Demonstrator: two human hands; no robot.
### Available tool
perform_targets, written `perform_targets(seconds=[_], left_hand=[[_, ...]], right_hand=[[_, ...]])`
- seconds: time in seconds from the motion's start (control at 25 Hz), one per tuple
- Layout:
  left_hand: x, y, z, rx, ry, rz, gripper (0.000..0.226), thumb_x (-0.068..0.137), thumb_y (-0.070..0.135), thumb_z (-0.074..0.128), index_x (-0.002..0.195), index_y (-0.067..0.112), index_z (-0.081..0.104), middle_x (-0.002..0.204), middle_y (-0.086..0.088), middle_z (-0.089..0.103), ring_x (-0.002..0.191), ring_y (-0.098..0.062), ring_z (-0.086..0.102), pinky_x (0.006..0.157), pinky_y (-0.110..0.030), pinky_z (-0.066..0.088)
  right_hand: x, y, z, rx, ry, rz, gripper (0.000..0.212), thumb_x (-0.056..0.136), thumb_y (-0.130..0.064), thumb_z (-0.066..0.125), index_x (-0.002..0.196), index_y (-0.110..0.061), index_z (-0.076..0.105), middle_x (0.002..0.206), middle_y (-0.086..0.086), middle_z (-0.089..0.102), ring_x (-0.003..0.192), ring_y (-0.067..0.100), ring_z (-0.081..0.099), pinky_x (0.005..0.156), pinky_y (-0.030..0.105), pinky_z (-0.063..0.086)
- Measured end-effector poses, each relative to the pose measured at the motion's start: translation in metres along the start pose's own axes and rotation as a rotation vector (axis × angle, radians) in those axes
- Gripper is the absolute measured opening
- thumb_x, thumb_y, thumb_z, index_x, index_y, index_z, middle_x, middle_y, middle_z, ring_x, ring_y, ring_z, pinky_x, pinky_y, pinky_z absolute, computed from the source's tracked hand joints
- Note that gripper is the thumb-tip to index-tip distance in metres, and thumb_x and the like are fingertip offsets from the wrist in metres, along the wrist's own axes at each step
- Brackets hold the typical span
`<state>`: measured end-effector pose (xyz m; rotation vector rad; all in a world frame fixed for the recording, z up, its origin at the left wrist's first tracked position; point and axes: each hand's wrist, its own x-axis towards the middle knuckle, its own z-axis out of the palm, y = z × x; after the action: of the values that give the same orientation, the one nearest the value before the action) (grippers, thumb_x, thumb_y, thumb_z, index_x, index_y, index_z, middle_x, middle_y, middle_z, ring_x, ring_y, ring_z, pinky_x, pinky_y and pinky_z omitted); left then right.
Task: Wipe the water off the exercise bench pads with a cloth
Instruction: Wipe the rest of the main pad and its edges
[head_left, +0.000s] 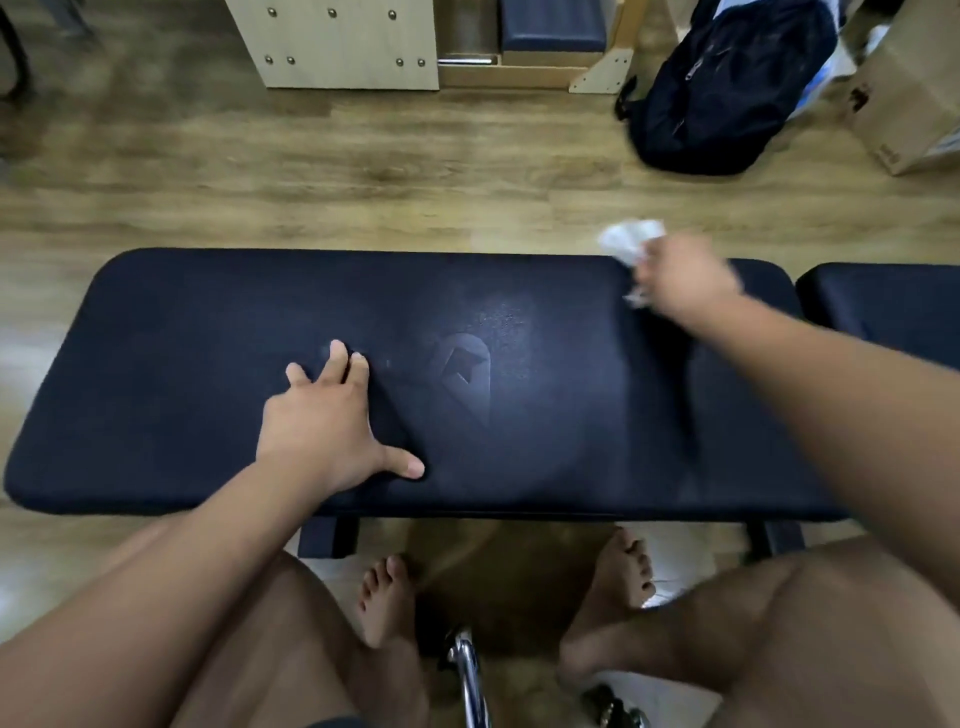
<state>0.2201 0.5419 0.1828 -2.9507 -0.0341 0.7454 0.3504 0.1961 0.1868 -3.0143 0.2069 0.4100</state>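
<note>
As seen from the head camera, the cloth (631, 241) is held bunched in the right hand (685, 280), fingers curled round it, at the far right edge of the pad (182, 364). The left hand (332, 421) is laid flat on the pad, fingers spread. The cloth is judged light, soft and limp, and best gripped as a wad. A damp sheen is perhaps shown mid-pad, though blur prevents certainty.
</note>
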Motion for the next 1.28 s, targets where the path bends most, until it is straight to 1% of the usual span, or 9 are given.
perform_targets(seconds=[0.08,0.2,0.4,0.56,0.8,0.88,1.0,1.12,1.28], left_hand=[[0.001,0.002,0.0,0.02,0.02,-0.011,0.141,0.046,0.091,0.064,0.154,0.019,0.01,0.165,0.003,0.0,0.141,-0.041,0.024,0.085,-0.043,0.046],[0.007,0.011,-0.008,-0.013,-0.057,-0.059,0.142,0.043,0.079,0.08,0.151,0.008,0.02,0.163,-0.005,0.01,0.141,-0.052,0.022,0.094,-0.048,0.046],[0.008,0.006,-0.008,-0.066,-0.024,-0.024,0.129,0.044,0.078,0.078,0.145,0.013,0.034,0.155,0.0,0.026,0.14,-0.05,0.025,0.088,-0.043,0.047],[-0.032,-0.012,0.037,-0.151,0.203,0.056,0.12,0.067,0.092,0.022,0.157,0.013,0.014,0.165,-0.002,0.012,0.151,-0.032,0.003,0.12,-0.044,0.021],[-0.047,-0.004,0.06,-0.253,0.307,0.01,0.093,0.09,0.072,0.029,0.156,0.009,0.012,0.166,-0.007,0.007,0.152,-0.032,0.001,0.123,-0.043,0.006],[-0.048,-0.009,0.06,-0.284,0.286,0.04,0.087,0.094,0.066,0.036,0.157,0.01,0.013,0.166,-0.006,0.006,0.152,-0.03,-0.001,0.123,-0.042,0.004],[-0.059,-0.012,0.062,-0.351,0.302,0.095,0.073,0.097,0.054,0.045,0.154,0.013,0.025,0.165,-0.004,0.015,0.152,-0.028,0.004,0.124,-0.041,0.007],[-0.073,-0.016,0.065,-0.524,0.463,0.113,0.045,0.095,0.038,0.055,0.133,0.013,0.06,0.148,-0.004,0.05,0.142,-0.025,0.036,0.116,-0.036,0.028],[-0.081,-0.023,0.069,-0.594,0.7,0.106,0.039,0.083,0.027,0.05,0.108,0.005,0.07,0.117,-0.014,0.066,0.109,-0.035,0.06,0.098,-0.044,0.045]], right_hand=[[-0.009,0.076,-0.004,-0.112,0.071,0.227,0.022,0.084,-0.02,0.061,0.102,-0.007,0.057,0.094,0.022,0.06,0.088,0.041,0.06,0.071,0.039,0.049],[-0.023,0.037,0.016,-0.112,0.207,0.284,0.022,0.086,-0.012,0.05,0.104,-0.004,0.059,0.105,0.027,0.055,0.096,0.046,0.057,0.077,0.043,0.048],[-0.079,-0.204,0.062,0.05,0.025,-0.287,0.029,0.091,-0.016,0.045,0.116,-0.009,0.059,0.115,0.014,0.059,0.1,0.035,0.061,0.072,0.036,0.046],[-0.123,-0.222,0.056,-0.035,-0.05,-0.566,0.028,0.091,-0.014,0.047,0.116,-0.017,0.06,0.112,0.009,0.052,0.098,0.034,0.06,0.068,0.036,0.041],[-0.144,0.065,0.038,0.038,0.137,0.196,0.022,0.084,-0.02,0.048,0.099,-0.013,0.063,0.089,0.017,0.049,0.08,0.04,0.056,0.072,0.04,0.049],[-0.164,0.103,0.034,0.085,0.151,0.406,0.024,0.076,-0.024,0.043,0.089,-0.013,0.06,0.094,0.023,0.054,0.085,0.043,0.056,0.079,0.043,0.05],[-0.168,0.048,0.059,0.118,0.265,0.496,0.028,0.085,-0.017,0.043,0.104,-0.01,0.062,0.114,0.023,0.053,0.101,0.046,0.056,0.086,0.044,0.047],[-0.177,-0.058,0.081,0.165,0.285,0.357,0.03,0.095,-0.018,0.037,0.115,-0.007,0.057,0.114,0.018,0.056,0.1,0.041,0.059,0.081,0.04,0.05],[-0.208,-0.195,0.078,0.14,0.118,-0.073,0.03,0.099,-0.015,0.036,0.121,-0.008,0.055,0.12,0.013,0.056,0.103,0.033,0.06,0.078,0.038,0.05]])
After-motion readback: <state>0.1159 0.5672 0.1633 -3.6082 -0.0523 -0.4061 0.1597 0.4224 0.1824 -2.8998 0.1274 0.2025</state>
